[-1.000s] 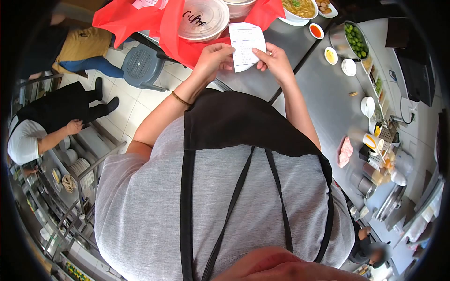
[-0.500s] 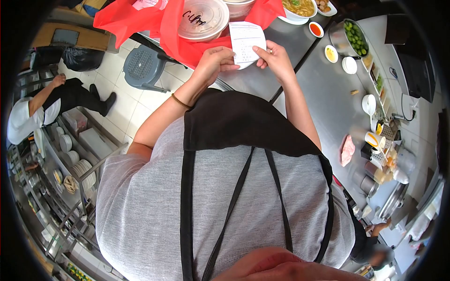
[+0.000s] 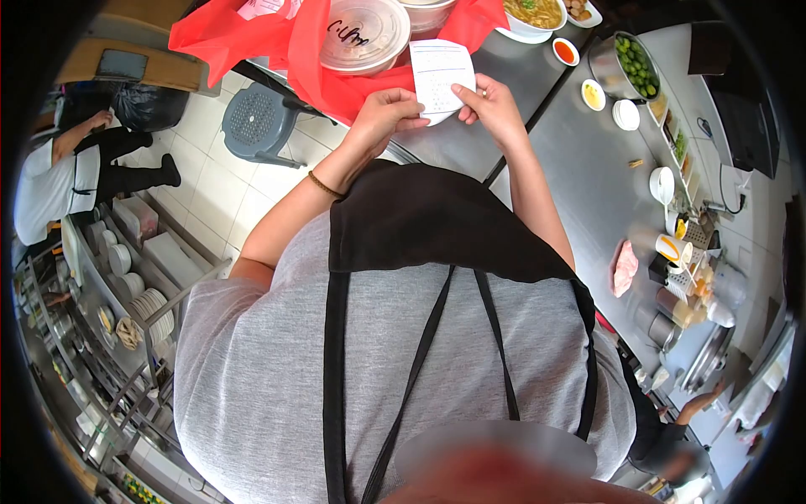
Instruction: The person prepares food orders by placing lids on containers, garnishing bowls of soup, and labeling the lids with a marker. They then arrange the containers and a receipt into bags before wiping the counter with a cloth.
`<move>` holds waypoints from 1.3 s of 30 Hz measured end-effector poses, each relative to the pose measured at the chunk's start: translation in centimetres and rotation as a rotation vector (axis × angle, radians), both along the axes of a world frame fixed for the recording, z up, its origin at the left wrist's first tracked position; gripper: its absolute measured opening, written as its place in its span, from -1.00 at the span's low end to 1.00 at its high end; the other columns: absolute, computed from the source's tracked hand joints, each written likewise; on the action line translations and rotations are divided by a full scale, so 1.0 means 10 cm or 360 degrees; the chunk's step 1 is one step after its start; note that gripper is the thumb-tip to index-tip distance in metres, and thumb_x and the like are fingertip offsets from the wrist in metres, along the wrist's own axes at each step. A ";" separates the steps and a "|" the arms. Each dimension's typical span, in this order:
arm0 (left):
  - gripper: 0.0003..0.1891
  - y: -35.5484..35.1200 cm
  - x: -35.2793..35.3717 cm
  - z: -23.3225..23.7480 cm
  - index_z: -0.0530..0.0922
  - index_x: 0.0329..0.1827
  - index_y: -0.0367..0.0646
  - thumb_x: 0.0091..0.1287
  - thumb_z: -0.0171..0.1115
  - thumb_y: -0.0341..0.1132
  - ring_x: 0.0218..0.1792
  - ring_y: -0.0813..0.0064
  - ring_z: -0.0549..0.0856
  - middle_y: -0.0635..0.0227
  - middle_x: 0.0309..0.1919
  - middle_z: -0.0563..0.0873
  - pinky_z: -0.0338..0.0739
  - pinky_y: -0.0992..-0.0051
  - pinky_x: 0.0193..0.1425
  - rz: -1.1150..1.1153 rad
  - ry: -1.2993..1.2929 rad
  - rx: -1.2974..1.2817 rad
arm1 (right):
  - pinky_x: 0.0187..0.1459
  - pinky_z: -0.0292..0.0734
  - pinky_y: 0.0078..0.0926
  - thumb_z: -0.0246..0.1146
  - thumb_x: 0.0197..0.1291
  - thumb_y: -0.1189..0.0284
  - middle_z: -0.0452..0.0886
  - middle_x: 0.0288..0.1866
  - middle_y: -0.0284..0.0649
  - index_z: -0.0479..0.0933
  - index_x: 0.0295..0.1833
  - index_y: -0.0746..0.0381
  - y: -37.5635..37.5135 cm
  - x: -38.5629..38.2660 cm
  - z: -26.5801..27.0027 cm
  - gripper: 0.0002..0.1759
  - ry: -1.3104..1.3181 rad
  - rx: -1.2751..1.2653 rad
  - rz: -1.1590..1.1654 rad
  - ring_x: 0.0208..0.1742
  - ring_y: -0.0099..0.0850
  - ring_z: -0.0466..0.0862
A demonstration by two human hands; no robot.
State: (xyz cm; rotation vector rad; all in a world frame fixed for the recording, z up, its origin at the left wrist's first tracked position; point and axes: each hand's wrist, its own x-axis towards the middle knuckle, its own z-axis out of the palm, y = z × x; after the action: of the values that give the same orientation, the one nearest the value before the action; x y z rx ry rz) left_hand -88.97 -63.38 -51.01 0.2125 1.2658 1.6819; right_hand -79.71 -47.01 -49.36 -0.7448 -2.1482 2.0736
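Observation:
A white printed receipt (image 3: 442, 74) is held up between my two hands over the front edge of the steel table. My left hand (image 3: 386, 118) pinches its lower left edge with thumb and fingers. On the lower right edge, my right hand (image 3: 489, 107) grips the paper with the thumb on top. Just beyond the receipt, a round lidded plastic container (image 3: 363, 38) with black handwriting on the lid sits in an opened red plastic bag (image 3: 306, 50). A second lidded container (image 3: 430, 14) is partly cut off by the frame's top.
Along the steel table (image 3: 579, 176) are a noodle soup bowl (image 3: 534, 12), a red sauce dish (image 3: 566, 52), a pot of green limes (image 3: 635, 67) and a piece of raw meat (image 3: 625, 269). A grey stool (image 3: 259, 124) stands left. One person (image 3: 84, 181) is at left, another (image 3: 663, 449) lower right.
Both hands and the receipt stay nearly still. The person at left has shifted further left and turned slightly. At lower right, the other person's arm has moved upward.

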 end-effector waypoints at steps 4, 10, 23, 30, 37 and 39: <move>-0.90 -0.01 -0.01 -0.03 0.46 -0.31 -0.35 0.15 0.07 -0.50 -0.30 0.50 0.59 0.27 -0.36 0.57 0.56 0.56 -0.12 -0.0018 -0.0008 0.0006 | -0.58 0.32 -0.80 0.20 0.09 0.34 0.49 -0.59 -0.40 0.46 -0.29 0.29 -0.02 0.01 0.02 -0.78 0.0009 -0.0009 0.0000 -0.64 -0.71 0.43; -0.88 0.02 -0.01 0.04 0.47 -0.34 -0.35 0.14 0.09 -0.45 -0.34 0.49 0.59 0.29 -0.42 0.55 0.58 0.52 -0.19 0.0083 -0.0141 0.0061 | -0.58 0.32 -0.79 0.20 0.09 0.34 0.49 -0.60 -0.40 0.46 -0.28 0.29 0.00 0.01 -0.01 -0.78 0.0010 -0.0019 0.0010 -0.63 -0.71 0.43; -0.86 0.01 -0.01 -0.08 0.44 -0.26 -0.32 0.17 0.08 -0.43 -0.27 0.54 0.58 0.25 -0.30 0.57 0.56 0.58 -0.17 -0.0072 -0.0047 0.0006 | -0.58 0.34 -0.78 0.19 0.10 0.34 0.49 -0.59 -0.39 0.46 -0.28 0.30 -0.01 0.01 -0.03 -0.77 0.0006 -0.0039 0.0005 -0.63 -0.71 0.43; -0.87 0.04 -0.02 -0.09 0.44 -0.26 -0.35 0.19 0.05 -0.45 -0.26 0.48 0.59 0.22 -0.28 0.56 0.56 0.53 -0.13 0.0009 -0.0069 0.0019 | -0.57 0.34 -0.78 0.19 0.10 0.33 0.49 -0.58 -0.38 0.46 -0.26 0.30 -0.01 0.01 -0.06 -0.76 0.0001 -0.0026 0.0035 -0.63 -0.71 0.43; -0.77 0.09 -0.04 -0.02 0.40 -0.17 -0.39 0.23 0.00 -0.37 -0.18 0.35 0.60 0.10 -0.21 0.56 0.54 0.44 -0.08 0.0098 -0.0133 0.0004 | -0.57 0.34 -0.77 0.19 0.10 0.32 0.49 -0.57 -0.39 0.46 -0.26 0.30 0.01 0.01 -0.08 -0.76 -0.0013 -0.0022 0.0046 -0.62 -0.70 0.43; -0.76 0.09 -0.06 0.01 0.40 -0.17 -0.40 0.24 -0.02 -0.36 -0.17 0.34 0.59 0.09 -0.21 0.56 0.54 0.44 -0.08 0.0095 -0.0198 0.0026 | -0.57 0.34 -0.77 0.19 0.11 0.32 0.49 -0.58 -0.39 0.46 -0.26 0.29 0.01 0.00 -0.08 -0.76 -0.0009 -0.0012 0.0055 -0.62 -0.70 0.43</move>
State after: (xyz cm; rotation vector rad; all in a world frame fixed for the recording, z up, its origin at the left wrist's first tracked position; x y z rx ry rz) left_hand -89.53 -62.50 -50.89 0.0788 1.1762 1.7295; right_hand -79.66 -46.88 -50.15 -0.7205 -2.1727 2.0998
